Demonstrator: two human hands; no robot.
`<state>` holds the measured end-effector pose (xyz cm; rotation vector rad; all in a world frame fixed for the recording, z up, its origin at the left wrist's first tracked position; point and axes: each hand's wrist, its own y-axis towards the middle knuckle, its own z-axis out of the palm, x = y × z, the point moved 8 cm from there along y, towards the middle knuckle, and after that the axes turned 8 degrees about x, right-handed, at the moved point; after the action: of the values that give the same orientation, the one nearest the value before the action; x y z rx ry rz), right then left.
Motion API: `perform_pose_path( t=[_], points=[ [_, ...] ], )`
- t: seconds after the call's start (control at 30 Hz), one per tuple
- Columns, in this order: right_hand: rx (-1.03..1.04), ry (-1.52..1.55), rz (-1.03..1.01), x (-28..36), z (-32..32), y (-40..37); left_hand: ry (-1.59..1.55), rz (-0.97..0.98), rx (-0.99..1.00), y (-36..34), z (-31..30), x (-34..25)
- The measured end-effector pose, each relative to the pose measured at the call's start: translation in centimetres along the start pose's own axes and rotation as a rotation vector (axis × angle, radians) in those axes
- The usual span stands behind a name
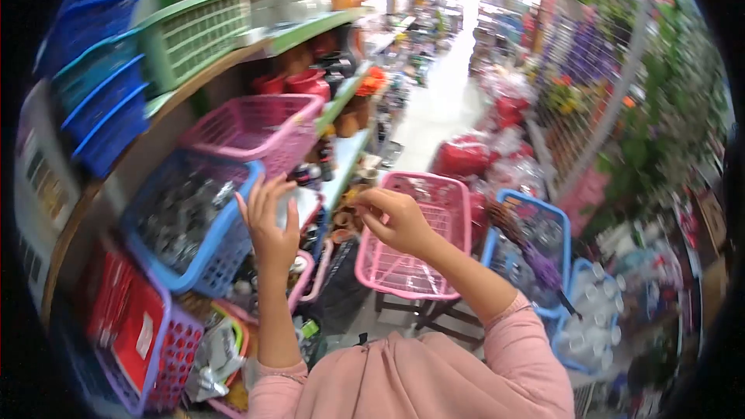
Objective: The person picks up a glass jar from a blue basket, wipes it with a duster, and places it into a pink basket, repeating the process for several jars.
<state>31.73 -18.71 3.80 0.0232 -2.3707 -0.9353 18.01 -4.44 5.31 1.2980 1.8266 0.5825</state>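
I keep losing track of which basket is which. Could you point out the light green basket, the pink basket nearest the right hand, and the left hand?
Light green basket (199,37): head view, on its lattice side.
Pink basket (407,291): head view, on its near rim.
Left hand (273,226): head view, mid-hand.

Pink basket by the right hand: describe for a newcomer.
Follow the pale aisle toward the camera. At its near end is a pink basket, partly behind the right hand. Dark legs show beneath it; the other pink basket sits left, above a blue one.
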Motion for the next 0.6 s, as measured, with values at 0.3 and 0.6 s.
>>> perform_pose_path(
  t=[0.3,0.6],
  points=[
    [-0.510,-0.148,0.810,-8.1,-16.2,-28.1,-0.715,0.172,0.525,-6.3,24.2,-13.6],
    [-0.270,-0.787,1.321,-10.1,-22.3,-50.8,-0.847,0.243,0.873,-16.0,35.9,-28.8]
  ],
)
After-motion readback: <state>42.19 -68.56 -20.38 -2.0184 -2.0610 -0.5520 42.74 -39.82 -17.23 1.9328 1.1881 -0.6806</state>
